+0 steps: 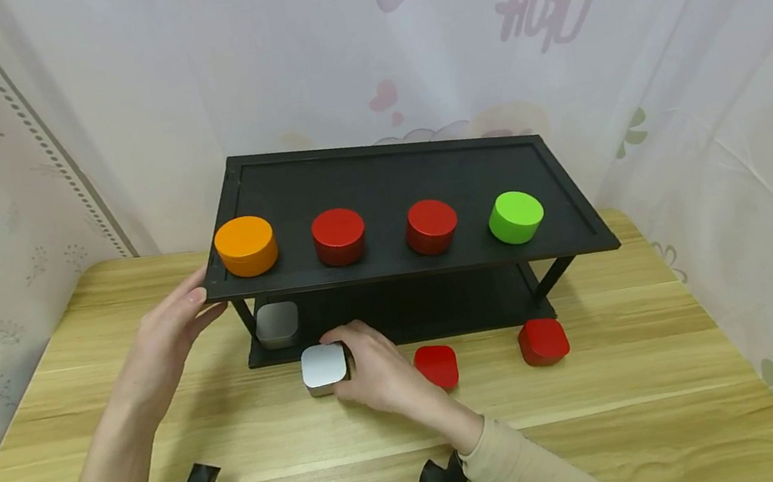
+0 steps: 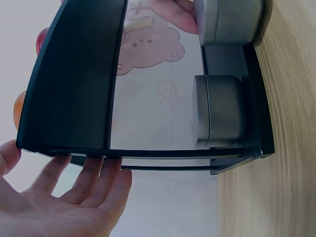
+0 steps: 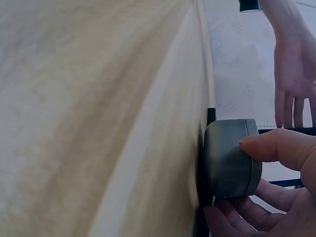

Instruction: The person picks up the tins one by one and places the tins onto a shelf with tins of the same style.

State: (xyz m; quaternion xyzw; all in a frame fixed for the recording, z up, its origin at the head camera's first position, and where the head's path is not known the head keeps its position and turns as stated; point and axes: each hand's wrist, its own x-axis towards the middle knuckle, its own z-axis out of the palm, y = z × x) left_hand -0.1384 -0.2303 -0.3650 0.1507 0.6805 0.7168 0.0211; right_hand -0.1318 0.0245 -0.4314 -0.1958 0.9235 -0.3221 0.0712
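Note:
My right hand (image 1: 380, 368) grips a silver square tin (image 1: 325, 366) with a rounded lid, thumb on one side and fingers on the other. The tin is at the front edge of the lower board of a black two-tier shelf (image 1: 384, 178). A second silver tin (image 1: 277, 326) stands on that lower board at the left end, partly under the top board. My left hand (image 1: 169, 330) holds the left end of the shelf's top board. In the left wrist view, its thumb is at the upper face and its fingertips (image 2: 112, 163) reach the end below it.
On the top board stand an orange round tin (image 1: 247, 247), two red round tins (image 1: 339, 237) (image 1: 432, 227) and a green round tin (image 1: 515, 217). Two red square tins (image 1: 438, 366) (image 1: 543, 342) sit on the wooden table (image 1: 655, 401) in front. A patterned curtain (image 1: 296, 53) hangs behind.

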